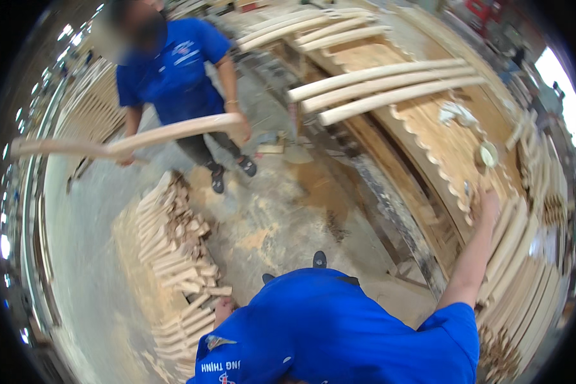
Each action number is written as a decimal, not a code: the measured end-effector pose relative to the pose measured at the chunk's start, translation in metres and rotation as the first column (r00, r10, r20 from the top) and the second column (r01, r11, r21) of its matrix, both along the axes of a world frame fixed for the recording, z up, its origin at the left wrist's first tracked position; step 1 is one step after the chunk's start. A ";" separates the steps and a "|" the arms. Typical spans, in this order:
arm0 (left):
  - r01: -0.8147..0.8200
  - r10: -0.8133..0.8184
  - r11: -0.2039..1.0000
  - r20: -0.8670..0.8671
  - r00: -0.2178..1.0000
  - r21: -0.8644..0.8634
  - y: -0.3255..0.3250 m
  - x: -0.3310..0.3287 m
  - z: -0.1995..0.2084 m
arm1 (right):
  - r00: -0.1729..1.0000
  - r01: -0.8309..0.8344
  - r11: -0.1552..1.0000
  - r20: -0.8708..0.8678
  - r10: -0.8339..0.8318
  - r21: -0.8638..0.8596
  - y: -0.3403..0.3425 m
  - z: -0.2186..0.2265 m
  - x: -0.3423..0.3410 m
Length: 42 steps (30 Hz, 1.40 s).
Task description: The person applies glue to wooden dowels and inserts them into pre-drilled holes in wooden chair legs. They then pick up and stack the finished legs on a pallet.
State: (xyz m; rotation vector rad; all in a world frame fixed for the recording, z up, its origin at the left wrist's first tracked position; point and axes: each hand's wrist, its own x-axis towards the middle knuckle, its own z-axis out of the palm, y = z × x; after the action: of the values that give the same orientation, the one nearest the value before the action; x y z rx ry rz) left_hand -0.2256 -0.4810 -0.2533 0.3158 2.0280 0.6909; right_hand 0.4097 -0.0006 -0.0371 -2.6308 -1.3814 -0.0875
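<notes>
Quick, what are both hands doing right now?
Left hand: partly hidden; can't tell if open or closed.
Right hand: at the bench; grip too unclear to tell.

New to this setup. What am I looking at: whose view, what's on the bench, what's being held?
No machine here, just a person's bare hands. The single picture comes from a wide fisheye camera on their head, looking down, so straight edges bend and their blue shirt fills the bottom. The right hand reaches to the bench; I can't tell whether its fingers hold anything. The left hand is partly hidden, near a wood pile. On the bench are curved wooden pieces, a crumpled white item and a round pale item. A co-worker holds a long bent wooden part.
</notes>
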 end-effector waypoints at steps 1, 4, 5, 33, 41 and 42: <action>-0.028 0.028 1.000 -0.001 1.000 0.005 0.001 -0.003 0.004 | 0.994 -0.038 0.996 -0.100 0.046 0.081 -0.001 -0.006 0.002; -0.127 0.122 0.989 -0.070 0.990 -0.073 0.001 -0.004 0.028 | 0.881 -0.018 0.995 -0.469 0.060 0.095 0.002 -0.048 -0.012; -0.084 0.081 0.995 -0.047 0.996 -0.048 0.003 -0.003 0.027 | 0.905 -0.050 0.991 -0.414 0.098 0.126 0.002 -0.044 0.001; -0.177 0.177 0.984 -0.004 0.984 0.018 -0.037 0.017 -0.018 | 0.099 -0.970 0.157 -0.288 0.952 0.185 -0.038 -0.039 -0.505; -0.312 0.314 0.948 0.029 0.949 -0.064 -0.100 0.045 -0.027 | 0.156 -0.987 0.161 -0.181 0.971 0.010 -0.030 -0.033 -0.577; -0.325 0.328 0.943 0.032 0.944 -0.079 -0.105 0.047 -0.028 | 0.149 -0.988 0.154 -0.178 0.973 0.018 -0.031 -0.034 -0.582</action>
State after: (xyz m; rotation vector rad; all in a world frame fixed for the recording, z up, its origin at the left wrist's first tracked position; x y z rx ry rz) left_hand -0.1788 -0.5857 -0.2816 -0.0830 2.0776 0.8161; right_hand -0.1724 -0.0314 -0.0708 -1.1214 -2.7565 0.3646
